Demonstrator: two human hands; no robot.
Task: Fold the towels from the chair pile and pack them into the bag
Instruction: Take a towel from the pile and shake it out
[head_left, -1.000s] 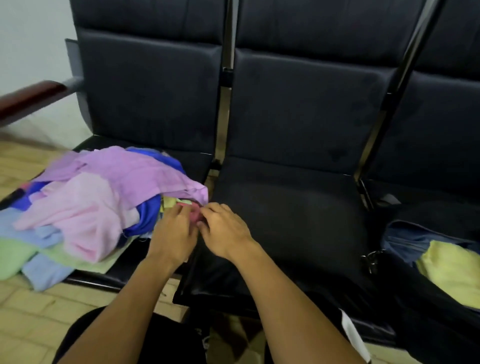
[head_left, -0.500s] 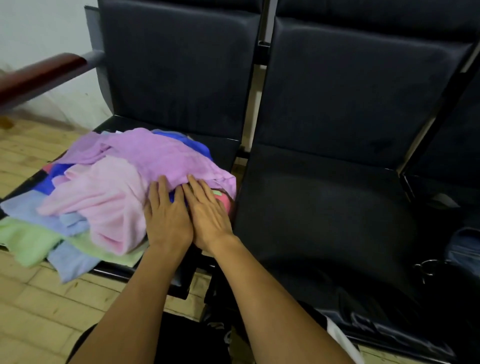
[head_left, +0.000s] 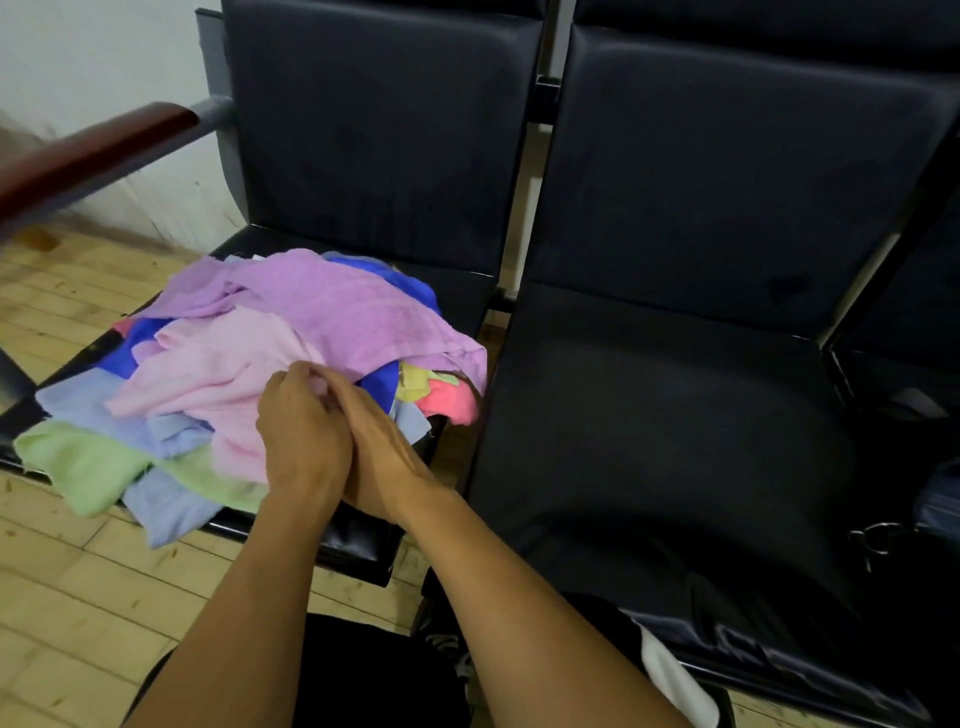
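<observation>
A loose pile of towels lies on the left chair seat: a purple towel on top, a pale pink towel under it, with blue, green, yellow and coral ones below. My left hand and my right hand sit side by side at the pile's front edge. The left hand's fingers curl and pinch the pale pink towel's edge. The right hand's fingertips reach into the same fold beside it; its grip is hidden. Only a dark sliver of the bag shows at the right edge.
The middle chair seat is dark and bare. A red-brown armrest juts out at the upper left. Wooden floor lies below the chairs. A metal ring hangs near the bag.
Both hands went from lying flat on the pile to curling at the pink towel's edge. The view has shifted left, so the bag has almost left the frame.
</observation>
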